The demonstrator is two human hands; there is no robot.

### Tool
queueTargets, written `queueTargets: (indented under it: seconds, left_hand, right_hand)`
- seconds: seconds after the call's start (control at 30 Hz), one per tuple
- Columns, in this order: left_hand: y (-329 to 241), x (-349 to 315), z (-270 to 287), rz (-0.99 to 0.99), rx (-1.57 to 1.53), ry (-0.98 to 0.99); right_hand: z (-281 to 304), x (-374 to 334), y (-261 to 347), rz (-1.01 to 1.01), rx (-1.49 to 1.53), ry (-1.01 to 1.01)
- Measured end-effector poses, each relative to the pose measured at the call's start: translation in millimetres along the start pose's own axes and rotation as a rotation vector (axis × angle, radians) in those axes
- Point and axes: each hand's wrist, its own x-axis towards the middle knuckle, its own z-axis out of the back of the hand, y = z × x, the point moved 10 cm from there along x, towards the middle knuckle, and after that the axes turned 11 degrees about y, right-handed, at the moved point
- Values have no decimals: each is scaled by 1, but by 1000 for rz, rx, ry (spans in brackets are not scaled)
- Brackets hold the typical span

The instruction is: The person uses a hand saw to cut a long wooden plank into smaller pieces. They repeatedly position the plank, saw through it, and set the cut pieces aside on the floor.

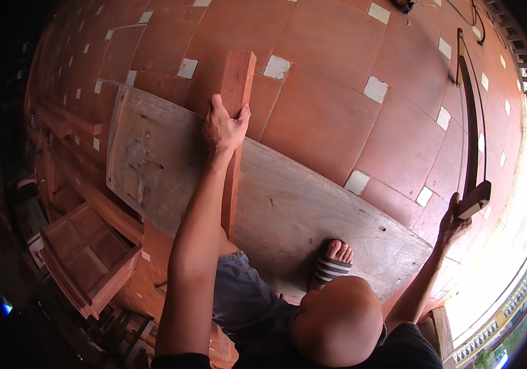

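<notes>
One grey board (300,203). Over board's far edge: one reddish beam (232,178), one left hand (225,129). On board: one sandalled foot (333,267). Right of board: one bow saw (472,132), one right hand (454,226). Left of board: one panelled wooden piece (85,246).

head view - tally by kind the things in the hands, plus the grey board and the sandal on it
Wooden beam, in the left hand: 1
Saw, in the right hand: 1
Grey board: 1
Striped sandal, on the board: 1
Total: 4
</notes>
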Motion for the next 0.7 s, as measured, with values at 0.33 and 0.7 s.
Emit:
queueTargets:
  seconds: [0.33, 0.7]
  left_hand:
    - [11, 5, 4, -8, 58, 70]
    - [-8, -4, 29, -289, -162, -143]
  right_hand:
    - [-14, -92, 197, 176, 1290, 574]
    - [-133, -165, 345, 225, 1498, 956]
